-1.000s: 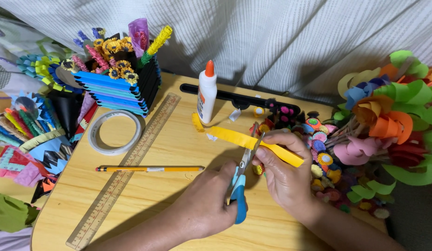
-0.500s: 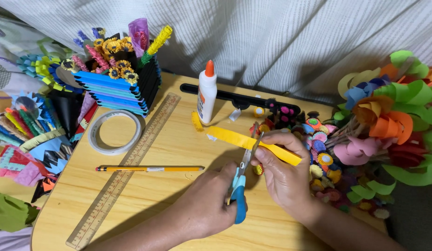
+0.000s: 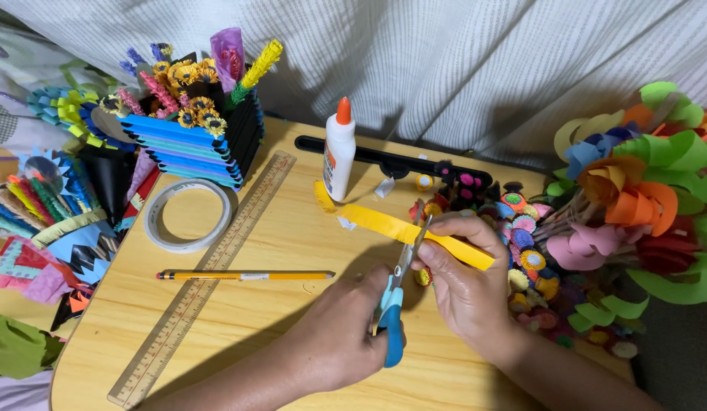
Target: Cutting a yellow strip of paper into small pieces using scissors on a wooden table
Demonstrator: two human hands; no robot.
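My left hand (image 3: 342,339) grips blue-handled scissors (image 3: 391,320), blades pointing up and away from me. The blades meet a long yellow paper strip (image 3: 384,224) near its middle. My right hand (image 3: 463,281) pinches the right part of that strip, just right of the blades. The strip's left end lies low over the wooden table (image 3: 277,320), close to a white glue bottle (image 3: 339,152) with an orange cap. A small yellow scrap (image 3: 324,195) lies at the bottle's foot.
A yellow pencil (image 3: 243,275), a wooden ruler (image 3: 209,274) and a tape roll (image 3: 187,215) lie at left. A blue holder (image 3: 186,148) of paper flowers stands behind them. Small quilled paper discs (image 3: 521,228) and large paper flowers (image 3: 635,198) crowd the right side. A black bar (image 3: 384,160) lies at the back.
The yellow strip's left end has shifted slightly right and down toward the table. Both hands and the scissors stay almost in place.
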